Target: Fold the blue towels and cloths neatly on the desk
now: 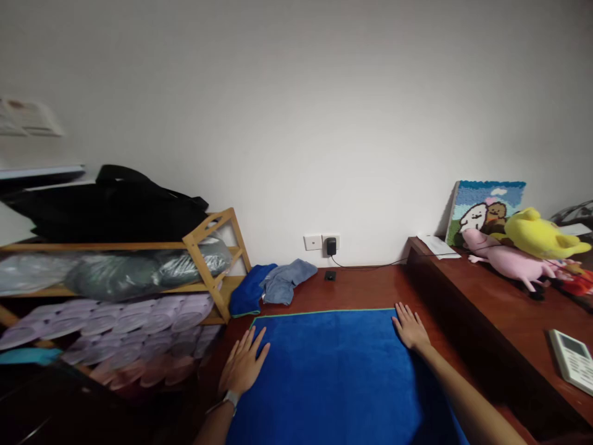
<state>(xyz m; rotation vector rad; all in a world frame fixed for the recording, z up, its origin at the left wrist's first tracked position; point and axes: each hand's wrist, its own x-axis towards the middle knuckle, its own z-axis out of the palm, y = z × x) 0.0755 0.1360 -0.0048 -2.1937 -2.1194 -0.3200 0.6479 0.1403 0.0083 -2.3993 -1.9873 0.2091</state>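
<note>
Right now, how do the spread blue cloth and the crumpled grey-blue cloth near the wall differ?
The spread blue cloth lies flat; the grey-blue cloth is bunched. The spread blue cloth covers more tabletop than the grey-blue cloth. The spread blue cloth is vivid, the grey-blue cloth duller. Both rest on the tabletop.

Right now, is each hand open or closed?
Left hand: open, empty, at left edge of spread blue cloth.
Right hand: open, empty, at its far right corner.

The towel (333,371) is matt cloth; the tabletop (365,287), smooth wood; the wrapping (178,270), glossy, crinkled plastic.
</note>
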